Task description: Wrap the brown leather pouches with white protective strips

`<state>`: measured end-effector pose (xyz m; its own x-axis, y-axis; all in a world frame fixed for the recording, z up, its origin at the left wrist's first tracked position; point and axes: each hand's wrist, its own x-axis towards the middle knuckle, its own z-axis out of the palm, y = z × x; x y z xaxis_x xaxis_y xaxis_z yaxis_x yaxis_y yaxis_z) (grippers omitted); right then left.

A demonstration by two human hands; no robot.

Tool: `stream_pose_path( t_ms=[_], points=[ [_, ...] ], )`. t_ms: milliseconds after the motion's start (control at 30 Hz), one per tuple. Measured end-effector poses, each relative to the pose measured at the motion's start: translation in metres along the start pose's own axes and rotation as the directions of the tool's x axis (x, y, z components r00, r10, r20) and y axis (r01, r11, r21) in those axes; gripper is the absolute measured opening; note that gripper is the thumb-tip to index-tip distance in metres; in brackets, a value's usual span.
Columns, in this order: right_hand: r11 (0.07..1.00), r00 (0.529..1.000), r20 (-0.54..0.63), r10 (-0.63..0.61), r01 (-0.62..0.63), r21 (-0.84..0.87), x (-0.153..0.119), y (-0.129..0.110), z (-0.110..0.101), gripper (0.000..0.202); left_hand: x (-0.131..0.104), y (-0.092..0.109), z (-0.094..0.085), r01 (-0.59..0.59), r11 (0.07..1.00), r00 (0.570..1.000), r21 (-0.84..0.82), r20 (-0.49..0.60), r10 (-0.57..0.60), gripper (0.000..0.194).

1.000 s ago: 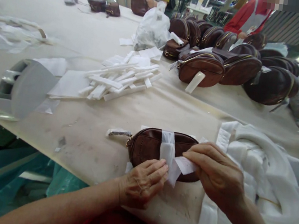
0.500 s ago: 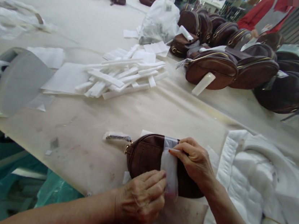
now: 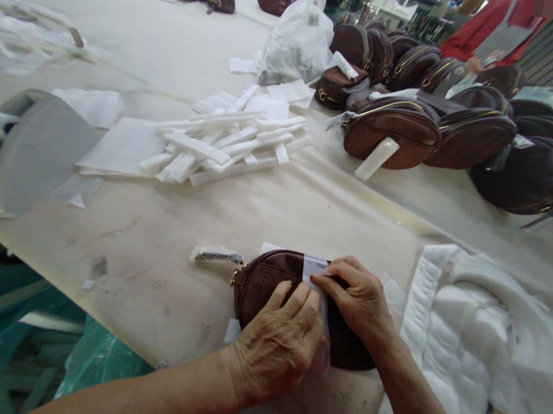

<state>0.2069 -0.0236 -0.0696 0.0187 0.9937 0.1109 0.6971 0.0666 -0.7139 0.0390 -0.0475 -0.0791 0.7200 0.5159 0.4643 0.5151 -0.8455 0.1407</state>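
A dark brown leather pouch point(image 3: 268, 276) lies flat on the table in front of me, its wrapped zipper pull point(image 3: 217, 256) pointing left. Around its middle runs a translucent white wrapping strip point(image 3: 314, 267). My right hand point(image 3: 358, 301) pinches the strip near the pouch's upper edge, thumb and fingers together. Pressed on the pouch and strip, my left hand point(image 3: 280, 342) has its fingers spread and hides the strip's lower part. White sheet edges show from beneath the pouch.
White foam strips point(image 3: 229, 141) are heaped beyond the pouch. A grey tape dispenser point(image 3: 36, 151) stands left. Several brown pouches point(image 3: 391, 130) crowd the back right, beside a clear plastic bag point(image 3: 297, 38). White padding point(image 3: 482, 340) lies right. Two other people are across the table.
My left hand has moved up and right onto the strip, its fingers now spread over it. The right hand keeps its pinch near the top edge, almost unmoved.
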Motion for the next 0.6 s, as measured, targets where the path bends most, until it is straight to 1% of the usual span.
stream_pose_path(
  t_ms=[267,333,400,500,567,600],
  points=[
    [0.997,0.996,-0.082,-0.024,0.017,-0.077,0.002,0.003,0.006,0.016,-0.004,-0.001,0.001,0.021,0.999,0.995,-0.034,0.096,-0.017,0.03],
    [0.995,0.991,-0.133,-0.024,0.01,-0.101,0.005,0.002,0.008,0.015,-0.004,-0.001,0.002,0.024,0.999,0.994,-0.022,0.107,-0.022,0.028],
    [0.996,0.981,-0.191,-0.028,0.011,-0.09,0.006,0.0,0.008,0.014,-0.003,-0.002,0.002,0.021,1.0,0.995,-0.005,0.1,-0.021,0.028],
    [0.998,0.955,-0.292,-0.057,0.059,-0.003,-0.004,-0.006,-0.005,0.016,-0.001,-0.003,0.001,0.008,1.0,0.997,0.025,0.07,-0.01,0.028],
    [0.997,0.915,-0.398,-0.071,0.081,0.007,-0.022,-0.007,-0.024,0.012,0.0,-0.004,-0.001,-0.002,0.999,0.999,0.038,0.045,0.0,0.028],
    [0.997,0.887,-0.456,-0.073,0.073,-0.018,-0.035,-0.006,-0.036,0.01,0.0,-0.004,-0.001,-0.009,0.999,0.999,0.039,0.034,0.008,0.028]
  ],
)
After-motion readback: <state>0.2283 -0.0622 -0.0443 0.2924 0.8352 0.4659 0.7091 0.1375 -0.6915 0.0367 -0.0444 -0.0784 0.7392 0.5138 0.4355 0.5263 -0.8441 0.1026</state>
